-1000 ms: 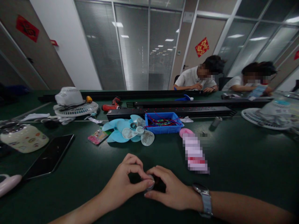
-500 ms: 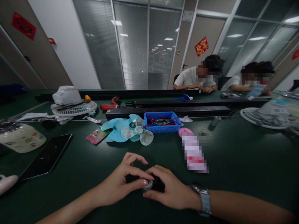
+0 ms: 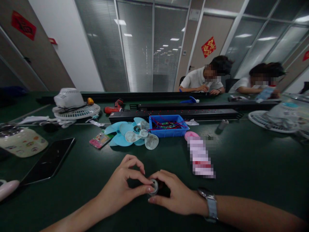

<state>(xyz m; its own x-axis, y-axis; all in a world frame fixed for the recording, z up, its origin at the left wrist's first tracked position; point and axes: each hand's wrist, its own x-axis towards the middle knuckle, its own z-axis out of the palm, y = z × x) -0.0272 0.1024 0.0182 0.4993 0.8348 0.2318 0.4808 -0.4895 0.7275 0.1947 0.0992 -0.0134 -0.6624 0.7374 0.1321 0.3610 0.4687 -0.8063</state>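
A small round part (image 3: 154, 186), silver in front and dark behind, was low over the table (image 3: 241, 161), near its front edge, between the two hands. The left hand (image 3: 120, 190) pinched its rim, thumb and forefinger closed on it and the other fingers lifted away, probably to keep the face visible. The right hand (image 3: 176, 196) was wrapped around the dark body, fingers together, seemingly to steady it. Farther back lay fan blades (image 3: 131, 135), a blue tray (image 3: 167, 126) and, at the left, a phone (image 3: 48, 161).
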